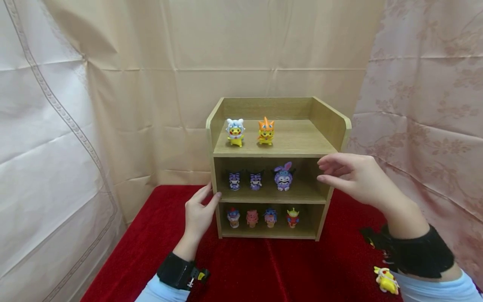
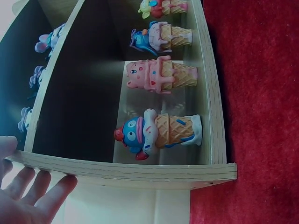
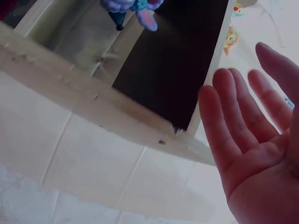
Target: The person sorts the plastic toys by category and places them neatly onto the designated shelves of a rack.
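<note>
A light wooden three-tier shelf [image 1: 271, 155] stands on the red cloth. My left hand [image 1: 200, 213] holds its left side panel at middle-tier height, thumb at the front edge and fingers [image 2: 52, 198] along the outside. My right hand [image 1: 362, 180] is raised beside the right panel, fingers loosely extended and holding nothing; its palm [image 3: 261, 172] shows in the right wrist view. On top stand a yellow figurine in a white hood [image 1: 235, 133] and another in an orange hood [image 1: 266, 133]. The middle tier has two small purple figurines [image 1: 234, 181] and a larger purple rabbit-eared one [image 1: 283, 178].
The bottom tier holds several ice-cream-cone figurines, among them a pink one [image 1: 252, 218] and a blue one with a red hat [image 2: 135, 133]. A yellow figurine [image 1: 386, 280] lies on the red cloth [image 1: 241, 268] near my right wrist. Draped curtains [image 1: 151, 105] hang behind.
</note>
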Motion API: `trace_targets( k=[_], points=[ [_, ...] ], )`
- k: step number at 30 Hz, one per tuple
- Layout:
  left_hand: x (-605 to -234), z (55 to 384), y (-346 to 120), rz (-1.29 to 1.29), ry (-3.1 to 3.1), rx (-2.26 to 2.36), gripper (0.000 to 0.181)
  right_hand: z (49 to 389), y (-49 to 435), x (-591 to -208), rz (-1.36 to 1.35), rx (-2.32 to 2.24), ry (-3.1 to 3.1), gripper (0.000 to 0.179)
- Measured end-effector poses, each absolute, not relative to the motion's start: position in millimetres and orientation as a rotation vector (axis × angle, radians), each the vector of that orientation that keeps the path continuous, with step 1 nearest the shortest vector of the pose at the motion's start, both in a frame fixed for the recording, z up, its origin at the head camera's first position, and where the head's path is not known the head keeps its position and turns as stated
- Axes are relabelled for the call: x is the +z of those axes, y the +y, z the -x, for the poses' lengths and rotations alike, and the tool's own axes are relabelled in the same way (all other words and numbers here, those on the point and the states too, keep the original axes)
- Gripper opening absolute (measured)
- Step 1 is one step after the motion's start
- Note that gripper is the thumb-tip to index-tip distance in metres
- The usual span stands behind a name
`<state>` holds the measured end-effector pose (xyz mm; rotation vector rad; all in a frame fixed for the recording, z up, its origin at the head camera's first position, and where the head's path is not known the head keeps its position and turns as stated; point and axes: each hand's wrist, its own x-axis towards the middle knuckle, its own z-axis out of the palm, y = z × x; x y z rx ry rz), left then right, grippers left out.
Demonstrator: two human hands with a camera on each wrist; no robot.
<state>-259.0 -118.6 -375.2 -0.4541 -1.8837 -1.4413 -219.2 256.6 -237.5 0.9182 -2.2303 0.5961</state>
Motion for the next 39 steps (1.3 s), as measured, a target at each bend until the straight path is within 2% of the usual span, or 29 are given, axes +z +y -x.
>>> trace_targets(
  k=[19,29,39],
  points=[
    [-376,261,-120,0.466,-1.874,-1.446,0.041,214,301,-264,-0.877,0.582,-2.642,0.022],
    [-375,260,-120,0.474,-1.883,-1.452,0.041,221,329,-285,-0.798,0.594,-2.877,0.034],
    [-374,259,-120,0.463,-1.893,-1.454,0.041,226,350,-308,-0.709,0.608,-3.060,0.036]
  ],
)
